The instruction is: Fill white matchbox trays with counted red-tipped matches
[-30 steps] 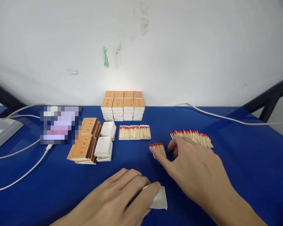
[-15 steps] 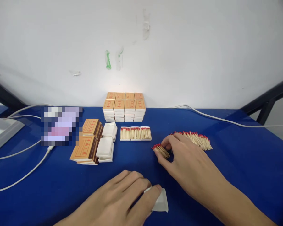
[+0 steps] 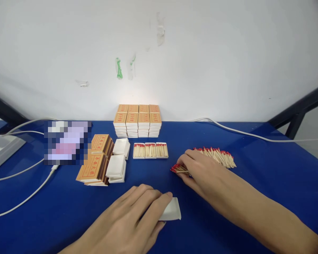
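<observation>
Pale matchsticks with red heads form a slanted bundle, clamped in the grip of the right hand, near the match pile. The left hand pinches a shallow, thin-walled white tray. Blue bench spans between both hands.

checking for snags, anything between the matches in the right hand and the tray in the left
Nothing visible: between the matches in the right hand and the tray in the left hand, only blue table shows. The filled trays lie farther back, off that line.
</observation>
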Demonstrator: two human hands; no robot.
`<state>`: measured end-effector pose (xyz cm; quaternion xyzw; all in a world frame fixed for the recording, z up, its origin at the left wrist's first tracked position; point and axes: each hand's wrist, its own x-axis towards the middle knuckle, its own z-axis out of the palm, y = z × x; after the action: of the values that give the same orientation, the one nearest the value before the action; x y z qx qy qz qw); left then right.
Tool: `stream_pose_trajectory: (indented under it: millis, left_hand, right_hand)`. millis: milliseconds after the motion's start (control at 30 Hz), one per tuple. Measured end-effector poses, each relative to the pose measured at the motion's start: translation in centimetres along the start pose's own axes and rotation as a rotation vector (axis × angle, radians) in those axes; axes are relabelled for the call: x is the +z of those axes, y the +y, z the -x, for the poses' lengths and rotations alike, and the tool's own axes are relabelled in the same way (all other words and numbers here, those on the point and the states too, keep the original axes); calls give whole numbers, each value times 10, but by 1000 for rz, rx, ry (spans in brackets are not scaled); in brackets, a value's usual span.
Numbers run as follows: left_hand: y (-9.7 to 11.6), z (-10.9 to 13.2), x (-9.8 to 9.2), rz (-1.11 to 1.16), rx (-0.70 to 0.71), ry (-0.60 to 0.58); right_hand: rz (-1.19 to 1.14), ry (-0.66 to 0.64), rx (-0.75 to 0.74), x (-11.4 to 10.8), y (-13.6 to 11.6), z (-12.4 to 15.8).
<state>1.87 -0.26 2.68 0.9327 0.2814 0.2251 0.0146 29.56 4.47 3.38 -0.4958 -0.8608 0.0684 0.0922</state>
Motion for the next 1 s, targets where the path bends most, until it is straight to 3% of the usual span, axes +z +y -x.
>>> stream_pose_trajectory:
  millis: [300,567,767,1000]
  left_hand:
    - [-2,-1,-4,-60,-75,-28]
    - [-1,-1,1,-26,-107,-12]
    - [-2,3,5,126,-143,-26]
    - [-4,6,5,198,-183,-30]
  right_hand:
    - [-55,-15,-79,-4,12,10]
    - [-138,-70,45,-8,24,16]
    - [-169,-84,134,-12,42,9]
    - [-208,-52,144,-30,49,7]
